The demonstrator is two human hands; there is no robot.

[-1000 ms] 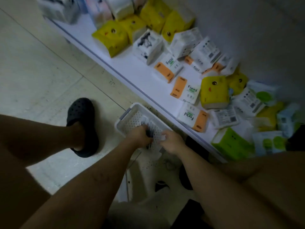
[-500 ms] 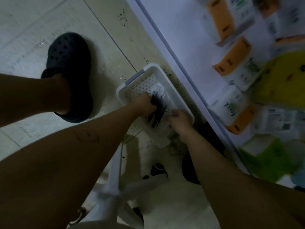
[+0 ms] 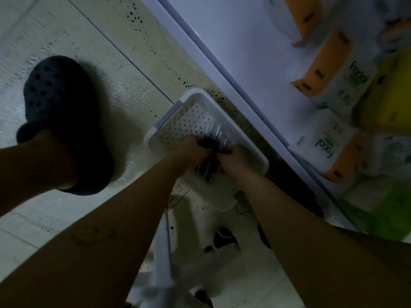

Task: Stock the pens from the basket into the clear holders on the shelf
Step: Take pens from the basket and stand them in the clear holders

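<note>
Status: early, pickup stage by my read.

- White perforated plastic basket (image 3: 196,92) sits on the tiled floor (image 3: 106,47), just beside the front edge of the white shelf (image 3: 233,52).
- The bundle of dark pens (image 3: 209,166) is inside the basket, between the two hands.
- Left hand (image 3: 192,147): fingers curled round the far part of the bundle.
- Right hand (image 3: 233,157): fingers curled onto the same bundle from the shelf side. It looks like a grip, but the exact contact is blurred.
- Pale streaks beyond the left hand could be pen tips or clear wrap; can't tell.

Done: nothing visibly stocked. The clear holders aren't in view. The visible part of the shelf carries only orange-and-white facial tissue packs (image 3: 327,63) and a yellow pack (image 3: 387,96).

Left: lift the bundle out, reach the holders, load the pens, so the whole transfer. Pen count is unknown, and more may lie under the hands.

A dark perforated clog (image 3: 60,101) is on the floor, well apart from the basket.
</note>
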